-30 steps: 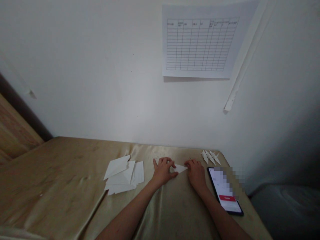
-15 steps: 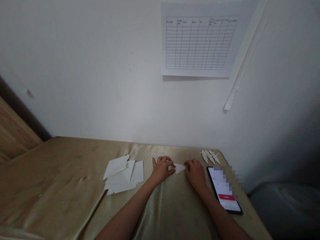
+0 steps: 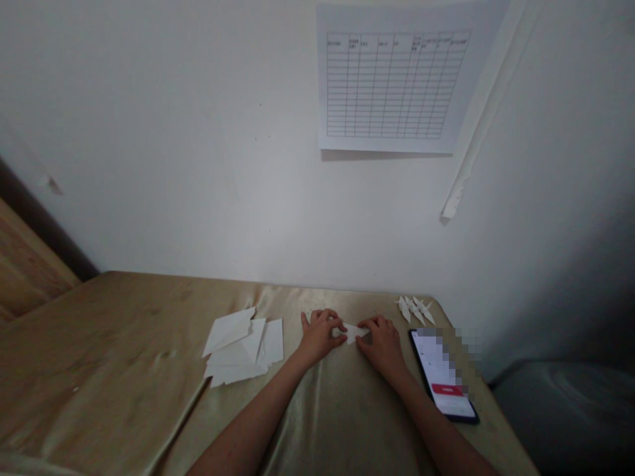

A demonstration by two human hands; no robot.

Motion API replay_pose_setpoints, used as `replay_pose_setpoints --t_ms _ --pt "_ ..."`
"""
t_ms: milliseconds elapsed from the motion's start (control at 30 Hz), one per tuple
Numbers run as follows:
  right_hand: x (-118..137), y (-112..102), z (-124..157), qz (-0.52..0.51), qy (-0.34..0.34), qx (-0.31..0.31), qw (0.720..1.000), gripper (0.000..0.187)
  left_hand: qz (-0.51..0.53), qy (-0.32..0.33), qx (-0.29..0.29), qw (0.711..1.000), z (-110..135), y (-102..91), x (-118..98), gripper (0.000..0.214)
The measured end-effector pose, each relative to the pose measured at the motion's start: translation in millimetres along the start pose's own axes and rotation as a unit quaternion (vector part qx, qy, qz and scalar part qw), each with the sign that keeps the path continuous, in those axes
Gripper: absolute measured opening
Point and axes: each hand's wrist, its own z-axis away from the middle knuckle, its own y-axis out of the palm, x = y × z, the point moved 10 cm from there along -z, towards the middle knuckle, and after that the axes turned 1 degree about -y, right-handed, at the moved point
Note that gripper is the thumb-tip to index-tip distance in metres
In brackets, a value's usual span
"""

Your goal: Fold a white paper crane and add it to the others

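Observation:
A small folded piece of white paper [image 3: 352,333] lies on the gold tablecloth between my hands. My left hand [image 3: 321,336] pinches its left end with thumb and index finger, the other fingers raised. From the other side, my right hand [image 3: 381,342] has its thumb and index finger on the right part of the paper and covers some of it. Left of my left arm lies a loose pile of white paper sheets [image 3: 243,350]. Several small folded paper cranes [image 3: 415,309] sit in a row at the back right.
A phone [image 3: 443,380] with a lit screen lies right of my right arm. The gold cloth [image 3: 124,344] is wrinkled on the left. Behind the table rises a white wall [image 3: 173,165] with a printed table sheet [image 3: 391,86] on it. A dark rounded object [image 3: 570,410] stands beyond the right edge.
My right hand has moved left along the folded paper, and its thumb now shows on the near side. My left hand keeps its pinch. The view has shifted slightly.

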Motion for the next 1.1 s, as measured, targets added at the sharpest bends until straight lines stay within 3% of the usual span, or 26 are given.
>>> replay_pose_setpoints --t_ms 500,800,1100 --pt "3.3 1.6 2.5 0.003 -0.014 -0.012 1.000 0.044 0.008 0.002 -0.009 1.000 1.3 -2.1 -1.2 0.018" --pt "1.3 1.2 1.9 -0.011 -0.012 -0.020 1.000 0.032 0.016 -0.001 -0.005 1.000 3.7 -4.7 -4.0 0.020" --pt "2.9 -0.8 -1.3 0.005 -0.024 -0.012 1.000 0.022 0.010 0.001 -0.007 1.000 3.9 -3.2 -5.5 0.037"
